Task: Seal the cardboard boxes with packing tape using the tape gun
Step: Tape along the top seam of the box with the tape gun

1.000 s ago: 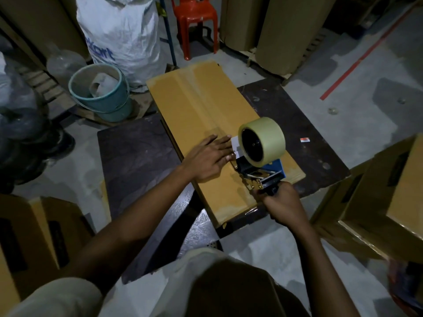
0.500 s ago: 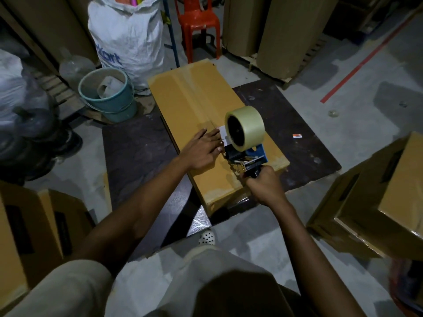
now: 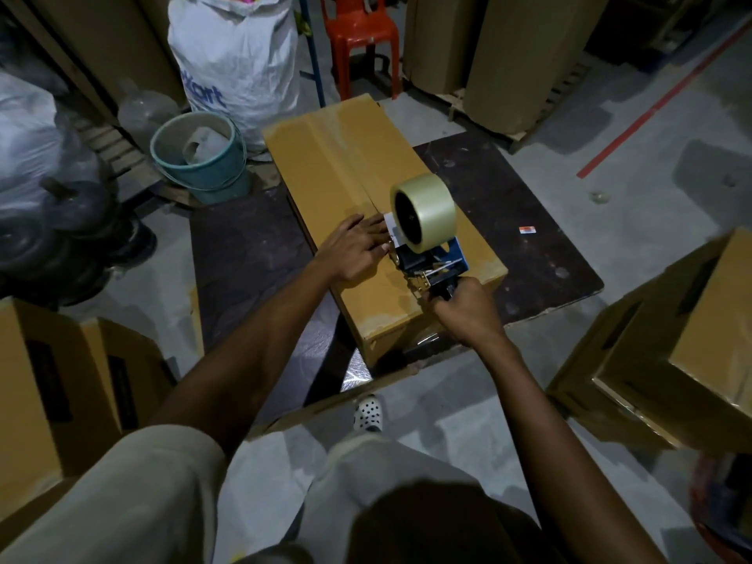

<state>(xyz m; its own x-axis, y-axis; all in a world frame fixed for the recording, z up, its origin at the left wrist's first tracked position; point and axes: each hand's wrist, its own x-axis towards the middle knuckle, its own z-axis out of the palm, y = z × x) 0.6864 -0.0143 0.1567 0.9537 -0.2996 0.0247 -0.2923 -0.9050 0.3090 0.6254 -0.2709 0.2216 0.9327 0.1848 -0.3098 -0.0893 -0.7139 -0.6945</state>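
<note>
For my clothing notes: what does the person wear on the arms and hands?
The left hand and the right hand are bare: no gloves, and no ring or watch shows. The left forearm and right forearm are bare too. A light beige short sleeve covers the left upper arm; the right arm's sleeve is out of view.

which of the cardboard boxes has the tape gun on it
The long tan cardboard box in the centre, on the dark board: the blue tape gun rests on its top. The boxes at left and right have none.
</note>
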